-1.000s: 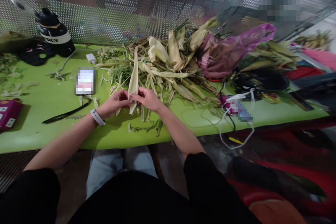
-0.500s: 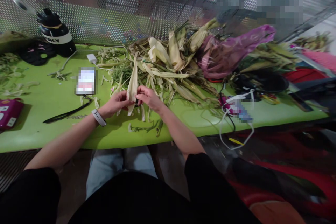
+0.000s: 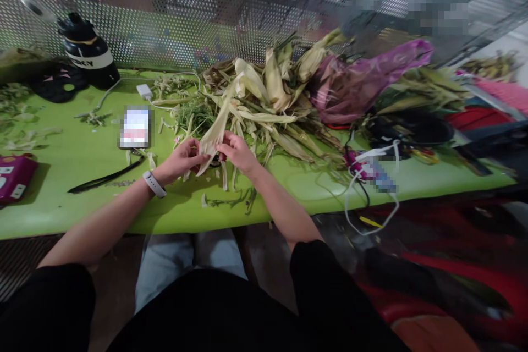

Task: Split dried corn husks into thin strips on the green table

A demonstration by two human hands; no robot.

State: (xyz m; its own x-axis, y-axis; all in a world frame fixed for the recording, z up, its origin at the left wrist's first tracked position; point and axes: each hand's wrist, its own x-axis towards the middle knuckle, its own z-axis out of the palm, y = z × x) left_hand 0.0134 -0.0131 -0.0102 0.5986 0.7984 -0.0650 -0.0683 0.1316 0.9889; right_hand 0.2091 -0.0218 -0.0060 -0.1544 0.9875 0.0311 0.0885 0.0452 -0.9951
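Observation:
A long pale corn husk (image 3: 215, 135) slants up and away to the right between my two hands. My left hand (image 3: 186, 157) pinches its lower left edge near the bottom end. On the other side, my right hand (image 3: 237, 151) grips the husk's right edge with thumb and fingers. Something small and dark shows just under the husk between the hands; I cannot make out what it is. Beyond them lies a heap of corn husks (image 3: 274, 85). Thin green strips (image 3: 193, 117) lie just past my left hand.
A lit phone (image 3: 135, 126), a black strap (image 3: 105, 177) and a black bottle (image 3: 88, 52) are on the left of the green table (image 3: 94, 212). A purple box (image 3: 16, 177) stands at far left. At right are a pink plastic bag (image 3: 350, 88) and white cables (image 3: 348, 206).
The husk, upright before, now leans to the right at its top and looks more spread out. My right hand has shifted slightly to the right; my left hand has barely moved.

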